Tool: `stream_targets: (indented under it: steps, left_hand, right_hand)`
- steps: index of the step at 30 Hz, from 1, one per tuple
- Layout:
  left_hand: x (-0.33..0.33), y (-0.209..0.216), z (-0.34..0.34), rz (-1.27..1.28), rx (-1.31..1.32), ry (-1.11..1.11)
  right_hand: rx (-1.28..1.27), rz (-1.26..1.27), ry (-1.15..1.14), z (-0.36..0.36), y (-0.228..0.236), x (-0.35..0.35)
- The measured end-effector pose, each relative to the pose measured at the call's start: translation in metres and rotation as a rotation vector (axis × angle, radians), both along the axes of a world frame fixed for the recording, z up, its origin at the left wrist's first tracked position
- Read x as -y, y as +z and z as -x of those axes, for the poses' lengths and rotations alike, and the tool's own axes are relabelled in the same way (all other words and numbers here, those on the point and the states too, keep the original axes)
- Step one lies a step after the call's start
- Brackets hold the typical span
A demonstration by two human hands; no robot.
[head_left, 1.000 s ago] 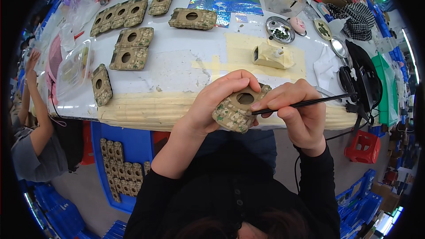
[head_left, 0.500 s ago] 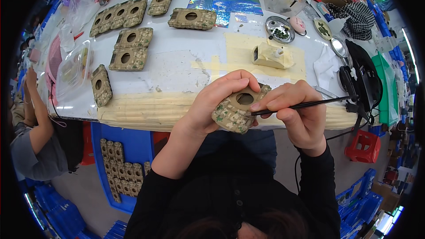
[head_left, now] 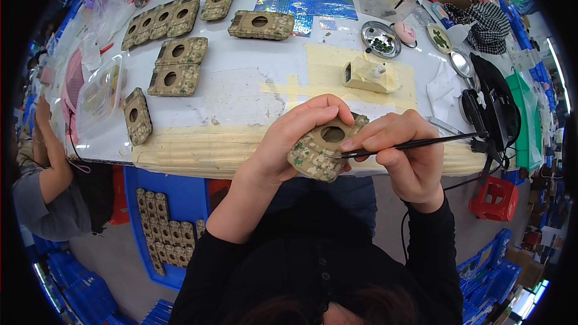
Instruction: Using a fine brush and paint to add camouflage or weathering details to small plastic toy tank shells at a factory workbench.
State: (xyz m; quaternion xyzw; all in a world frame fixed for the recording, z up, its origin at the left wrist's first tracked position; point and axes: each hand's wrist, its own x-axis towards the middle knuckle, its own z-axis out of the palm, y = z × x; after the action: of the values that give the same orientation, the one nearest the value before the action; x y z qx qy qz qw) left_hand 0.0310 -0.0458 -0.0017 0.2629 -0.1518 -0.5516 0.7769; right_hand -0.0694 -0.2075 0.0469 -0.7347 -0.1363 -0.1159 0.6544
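Observation:
A camouflage model tank hull with a round hole in its top is tilted in front of me, just above the table's near edge. My left hand is closed round its left side. Between the thumb and fingers of my right hand is a pair of black tweezers. Their tip touches the hull below the hole, and some right-hand fingertips rest on the hull too. Whether anything sits in the tip is too small to make out.
More hulls stand at the table's left and back. A round metal tin holds small green pieces, near a tape-covered block. Below left, a blue tray carries several hulls. A red stool is at right; another person's arm is at left.
Almost nothing differs. The tweezers' tip has shifted very slightly on the hull, while both hands keep their hold and place.

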Motion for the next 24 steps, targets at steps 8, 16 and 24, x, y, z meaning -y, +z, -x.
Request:
stream_targets:
  steps: [8, 16, 24]
  left_hand:
    - [0.0003, -0.0013, 0.0001, -0.006, 0.004, 0.011]
    - [0.0002, -0.0015, 0.0003, -0.018, 0.001, 0.017]
    - [0.0002, -0.0016, 0.0002, -0.003, 0.006, 0.013]
  right_hand:
    - [-0.012, -0.041, -0.021, 0.0009, -0.0007, -0.0010]
    - [-0.002, -0.022, -0.025, 0.0000, -0.0020, -0.0007]
    - [0.004, -0.024, -0.021, 0.0001, -0.0025, -0.0014]
